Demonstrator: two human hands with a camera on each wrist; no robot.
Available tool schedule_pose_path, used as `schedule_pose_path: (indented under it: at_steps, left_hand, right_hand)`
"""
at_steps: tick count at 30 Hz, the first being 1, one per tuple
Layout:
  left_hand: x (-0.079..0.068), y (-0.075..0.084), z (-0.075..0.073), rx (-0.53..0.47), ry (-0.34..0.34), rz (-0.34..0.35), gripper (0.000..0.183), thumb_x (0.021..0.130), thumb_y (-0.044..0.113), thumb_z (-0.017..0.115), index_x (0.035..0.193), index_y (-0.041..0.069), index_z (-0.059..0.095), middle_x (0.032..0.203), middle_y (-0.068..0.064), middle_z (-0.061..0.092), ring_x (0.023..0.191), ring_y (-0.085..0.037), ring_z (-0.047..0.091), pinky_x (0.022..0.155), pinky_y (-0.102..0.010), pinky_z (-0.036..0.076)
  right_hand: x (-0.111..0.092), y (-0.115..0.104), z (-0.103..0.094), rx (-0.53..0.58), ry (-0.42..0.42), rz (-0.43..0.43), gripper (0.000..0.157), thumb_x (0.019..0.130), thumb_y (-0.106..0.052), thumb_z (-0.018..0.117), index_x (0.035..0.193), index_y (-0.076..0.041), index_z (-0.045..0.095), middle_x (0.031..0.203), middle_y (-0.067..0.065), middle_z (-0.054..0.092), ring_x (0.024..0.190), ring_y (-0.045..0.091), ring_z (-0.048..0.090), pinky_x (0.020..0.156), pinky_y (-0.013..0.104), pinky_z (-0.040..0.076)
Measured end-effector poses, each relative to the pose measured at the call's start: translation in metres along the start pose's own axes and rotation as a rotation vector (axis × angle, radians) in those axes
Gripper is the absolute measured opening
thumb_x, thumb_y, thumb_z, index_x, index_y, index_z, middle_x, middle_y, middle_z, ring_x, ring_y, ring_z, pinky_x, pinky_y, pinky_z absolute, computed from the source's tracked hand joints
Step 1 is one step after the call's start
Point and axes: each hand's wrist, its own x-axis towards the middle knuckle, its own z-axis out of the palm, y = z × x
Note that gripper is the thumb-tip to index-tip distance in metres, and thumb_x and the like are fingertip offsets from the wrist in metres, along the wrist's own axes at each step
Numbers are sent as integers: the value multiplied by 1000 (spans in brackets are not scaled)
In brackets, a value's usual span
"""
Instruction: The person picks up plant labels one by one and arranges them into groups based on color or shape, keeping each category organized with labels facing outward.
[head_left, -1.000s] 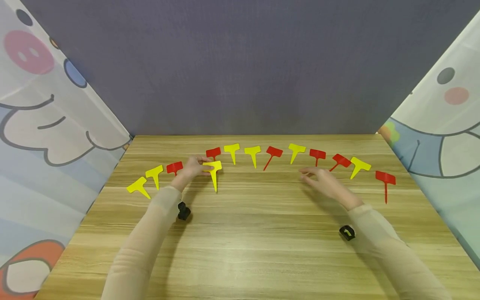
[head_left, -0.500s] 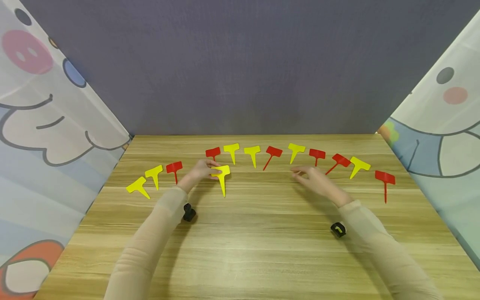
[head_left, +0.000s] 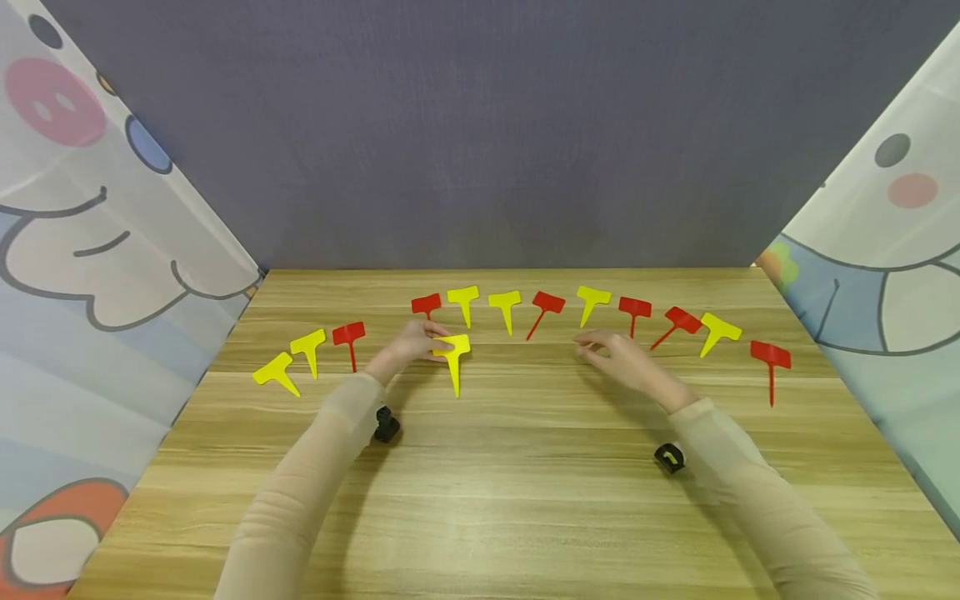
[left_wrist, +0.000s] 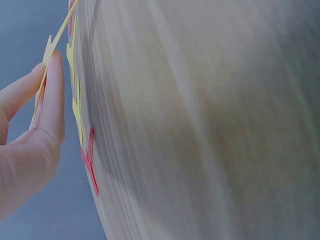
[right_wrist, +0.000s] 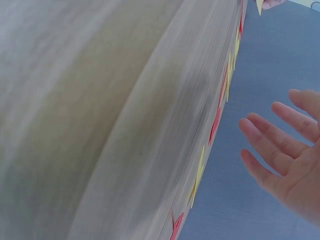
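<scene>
My left hand [head_left: 411,343] pinches a yellow T-shaped plant label [head_left: 456,348] by its wide head, with the pointed stake toward me. In the left wrist view, thumb and fingers clasp this label [left_wrist: 62,30] above the tabletop. A red plant label [head_left: 426,303] lies just behind that hand. To the right, my right hand [head_left: 622,358] hovers over the table, holding nothing; its fingers are spread and loosely bent in the right wrist view. Nearest to it are a yellow label [head_left: 593,297] and a red label [head_left: 635,306].
More red and yellow labels lie in an arc along the wooden table [head_left: 495,500], from a yellow one [head_left: 274,369] at left to a red one [head_left: 770,354] at right. A grey panel [head_left: 480,150] stands behind; printed curtains [head_left: 67,267] flank the table.
The left hand has carried the yellow label to the right and slightly toward me, uncovering more of a red label on its left. The right hand has shifted left.
</scene>
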Motion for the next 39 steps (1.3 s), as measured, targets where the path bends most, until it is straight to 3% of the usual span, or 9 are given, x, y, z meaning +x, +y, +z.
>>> schedule_pose_path:
  at_steps: [23,31,39]
  left_hand:
    - [3,2,19,36,-70,41,29,78,-5,61,106,-10,55,107,-17,50,74,-18,57,68,-33,53]
    - [5,2,25,100,-37,84,24,77,-7,61,100,-12,57,87,-11,51,68,-15,57,65,-31,53]
    - [3,4,31,232,46,99,22,74,-5,65,96,-9,62,90,-14,54,71,-21,60,60,-26,53]
  right_hand:
    - [2,-4,2,7,-11,0,33,90,-17,52,117,3,55,116,18,56,96,27,56,86,46,43]
    - [4,-5,3,10,-1,-27,33,89,-17,52,115,4,55,113,18,57,94,27,57,84,45,44]
    - [4,-7,4,10,2,-42,31,89,-15,53,114,4,56,111,17,58,93,26,58,82,44,45]
